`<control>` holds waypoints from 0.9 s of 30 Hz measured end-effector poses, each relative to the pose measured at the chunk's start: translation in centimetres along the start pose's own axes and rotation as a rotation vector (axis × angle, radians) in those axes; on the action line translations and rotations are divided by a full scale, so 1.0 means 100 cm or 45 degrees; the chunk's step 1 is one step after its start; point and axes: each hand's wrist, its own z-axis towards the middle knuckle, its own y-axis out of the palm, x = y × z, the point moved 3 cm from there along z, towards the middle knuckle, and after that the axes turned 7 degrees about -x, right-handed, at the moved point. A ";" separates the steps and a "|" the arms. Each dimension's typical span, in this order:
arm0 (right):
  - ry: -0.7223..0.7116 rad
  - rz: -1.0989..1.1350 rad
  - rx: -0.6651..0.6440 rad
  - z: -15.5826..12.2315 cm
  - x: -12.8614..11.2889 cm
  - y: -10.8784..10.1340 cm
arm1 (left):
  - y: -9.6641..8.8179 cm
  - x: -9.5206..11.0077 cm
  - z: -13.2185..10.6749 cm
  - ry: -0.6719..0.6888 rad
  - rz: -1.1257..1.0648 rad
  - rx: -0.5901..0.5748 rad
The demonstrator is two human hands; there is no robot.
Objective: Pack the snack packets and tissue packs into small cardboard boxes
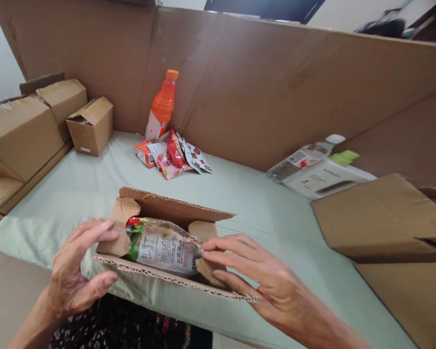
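An open cardboard box point(178, 286) sits near the table's front edge with its flaps raised. Inside lies a plastic food packet point(167, 249), its printed white back facing up and a green and red end at the left. My left hand point(80, 266) is at the box's left end, thumb and fingers wide apart, fingertips against the left end flap. At the other end, my right hand point(250, 271) has its fingertips together on the packet's right corner, its thumb by the right flap. The packet's underside is hidden in the box.
An orange drink bottle point(162, 106) stands behind several snack packets point(174, 155). Closed cardboard boxes point(90, 126) line the left side. To the right are a clear bottle point(301, 160), a white jug with a green cap point(327, 177) and more boxes point(381, 218). A tall cardboard wall point(257, 87) bounds the back.
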 end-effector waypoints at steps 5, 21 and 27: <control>-0.143 -0.034 -0.026 0.005 0.002 0.001 | 0.004 0.009 0.013 0.030 0.186 0.004; -0.097 -0.196 0.283 -0.002 0.009 0.025 | 0.010 0.002 0.018 -0.444 0.157 -0.072; -0.113 -0.245 0.258 -0.005 0.004 0.031 | 0.016 -0.004 0.027 -0.469 0.110 -0.145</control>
